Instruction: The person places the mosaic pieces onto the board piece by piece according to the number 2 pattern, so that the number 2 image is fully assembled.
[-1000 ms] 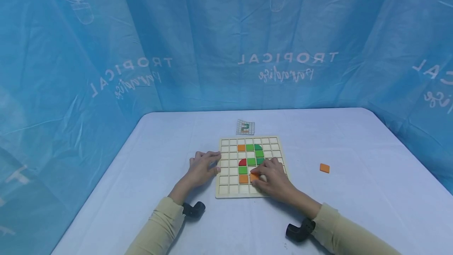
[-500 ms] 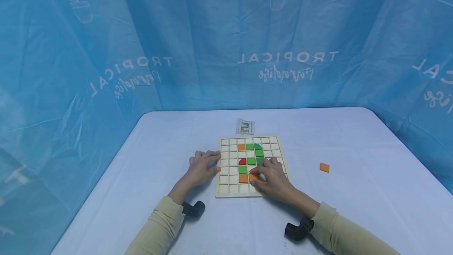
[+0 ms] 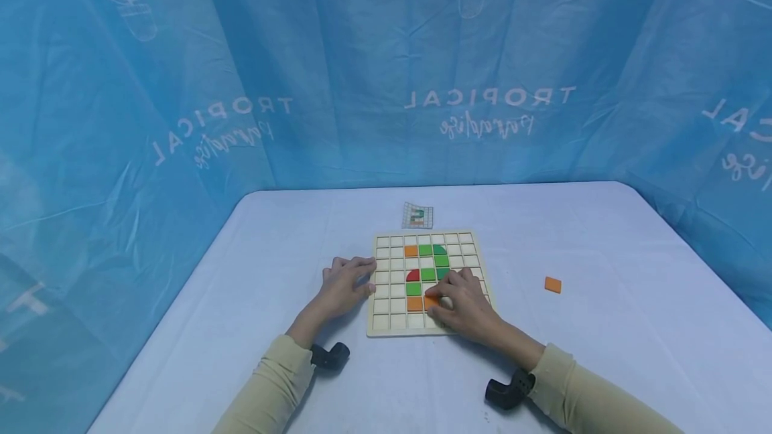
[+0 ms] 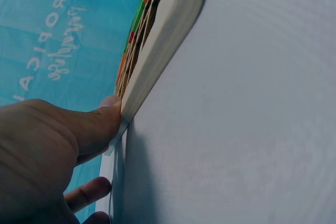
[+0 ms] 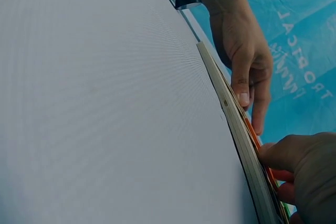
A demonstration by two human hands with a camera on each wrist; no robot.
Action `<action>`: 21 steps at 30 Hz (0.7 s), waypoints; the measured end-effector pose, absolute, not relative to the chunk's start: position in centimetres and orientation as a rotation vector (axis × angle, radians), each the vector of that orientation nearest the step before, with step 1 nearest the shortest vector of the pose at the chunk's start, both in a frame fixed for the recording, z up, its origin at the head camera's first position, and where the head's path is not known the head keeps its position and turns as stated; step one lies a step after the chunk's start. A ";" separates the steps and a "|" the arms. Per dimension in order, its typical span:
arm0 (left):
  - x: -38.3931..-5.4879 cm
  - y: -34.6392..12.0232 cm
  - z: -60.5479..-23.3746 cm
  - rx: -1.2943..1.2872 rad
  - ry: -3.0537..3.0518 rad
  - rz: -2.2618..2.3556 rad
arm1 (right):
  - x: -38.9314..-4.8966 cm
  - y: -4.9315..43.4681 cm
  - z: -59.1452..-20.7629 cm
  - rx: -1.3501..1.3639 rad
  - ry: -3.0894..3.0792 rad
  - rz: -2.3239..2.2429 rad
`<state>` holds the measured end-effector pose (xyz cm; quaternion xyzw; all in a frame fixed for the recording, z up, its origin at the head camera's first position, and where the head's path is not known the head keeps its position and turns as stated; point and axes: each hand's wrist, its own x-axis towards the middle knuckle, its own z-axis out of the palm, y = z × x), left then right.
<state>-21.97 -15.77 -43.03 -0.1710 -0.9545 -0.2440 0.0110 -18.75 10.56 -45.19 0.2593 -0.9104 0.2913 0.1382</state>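
A cream gridded board [image 3: 381, 307] lies on the white table, with orange, green and red tiles forming a winding figure in its cells. My right hand [image 3: 467, 303] pinches an orange square tile [image 3: 431, 303] at its cell, just right of another orange tile [image 3: 414, 304]. A red quarter-round tile [image 3: 413, 276] sits farther up the figure, and part of the grid is hidden under the right hand. At the board's left edge, my left hand [image 3: 344, 290] rests thumb and fingertips on the rim; in the left wrist view its thumb [image 4: 100, 124] touches the side.
One loose orange square tile [image 3: 553, 284] lies to the right of the board. Just beyond the board's far edge is a small gridded card [image 3: 417, 217] printed with a coloured figure. A blue curtain [image 3: 386, 72] hangs around the table's back and sides.
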 end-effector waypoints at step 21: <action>-22.0 -15.8 -43.1 -0.543 -2.975 -0.757 | -18.8 15.4 -44.6 0.681 -2.568 0.869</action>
